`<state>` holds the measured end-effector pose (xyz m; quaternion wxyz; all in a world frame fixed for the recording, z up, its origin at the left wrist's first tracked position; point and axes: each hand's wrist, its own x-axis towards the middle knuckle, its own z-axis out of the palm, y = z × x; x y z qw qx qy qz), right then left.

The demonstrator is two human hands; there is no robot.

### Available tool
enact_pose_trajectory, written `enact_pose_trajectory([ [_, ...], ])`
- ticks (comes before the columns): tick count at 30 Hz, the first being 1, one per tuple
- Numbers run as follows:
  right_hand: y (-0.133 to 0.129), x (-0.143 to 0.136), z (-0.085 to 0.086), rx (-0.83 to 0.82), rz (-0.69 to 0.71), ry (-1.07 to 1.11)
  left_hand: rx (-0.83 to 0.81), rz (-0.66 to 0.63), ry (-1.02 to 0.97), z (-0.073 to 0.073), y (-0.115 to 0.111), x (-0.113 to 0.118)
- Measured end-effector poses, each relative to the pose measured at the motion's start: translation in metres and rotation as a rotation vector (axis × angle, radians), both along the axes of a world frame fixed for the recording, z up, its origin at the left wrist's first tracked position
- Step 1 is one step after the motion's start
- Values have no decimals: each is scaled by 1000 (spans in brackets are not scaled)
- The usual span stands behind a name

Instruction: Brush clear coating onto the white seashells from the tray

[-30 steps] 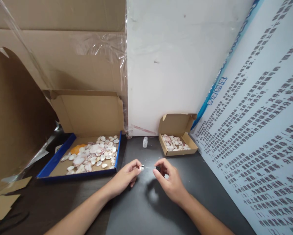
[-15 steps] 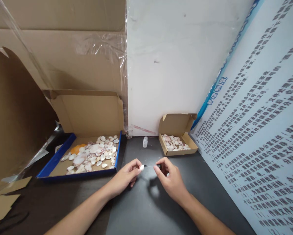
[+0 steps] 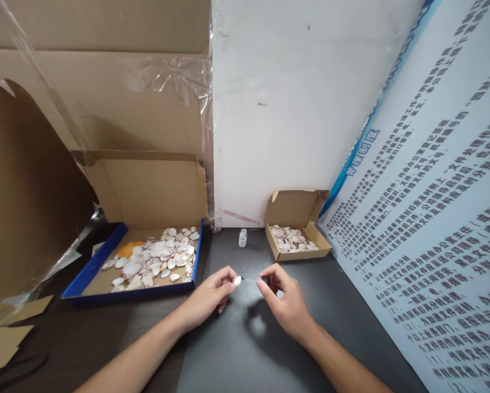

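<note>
Between the thumb and forefinger of my left hand (image 3: 216, 292) is a small white shell (image 3: 237, 281). Facing it across a small gap, my right hand (image 3: 284, 297) pinches a small dark-capped object with a thin clear stem pointing at the shell; its dark tip is beside the shell. Fingers hide most of that object. Beyond my hands a small clear bottle with a white label (image 3: 243, 238) stands upright on the dark table (image 3: 237, 349).
At the left lies an open blue-edged box (image 3: 132, 295) with many shells and something orange. A smaller open cardboard box (image 3: 302, 255) at the back right also contains shells. A printed poster (image 3: 433, 218) stands along the right side, and cardboard pieces (image 3: 3, 341) lie at lower left.
My right hand has shifted very slightly, and the dark cap in its fingers shows less. My left hand and the shell are almost where they were.
</note>
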<state>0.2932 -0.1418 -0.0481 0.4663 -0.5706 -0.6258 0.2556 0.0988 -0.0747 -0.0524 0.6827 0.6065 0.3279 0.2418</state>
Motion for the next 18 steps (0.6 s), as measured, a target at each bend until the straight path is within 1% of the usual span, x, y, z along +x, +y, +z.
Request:
enact_pose_trajectory([
  [2,0,0,0,-4,37,3,2,-4,-4,-1,0,0],
  [7,0,0,0,-4,-33,-12,9,-8,-5,-4,1,-1],
  [11,-1,0,0,7,44,14,13,-17,-20,-5,2,-1],
  [12,0,0,0,4,43,5,14,-16,-23,-6,2,-1],
  [16,0,0,0,-3,-36,-15,12,-9,-12,-6,2,-1],
  [18,0,0,0,4,-13,8,7,-11,-13,-6,2,-1],
])
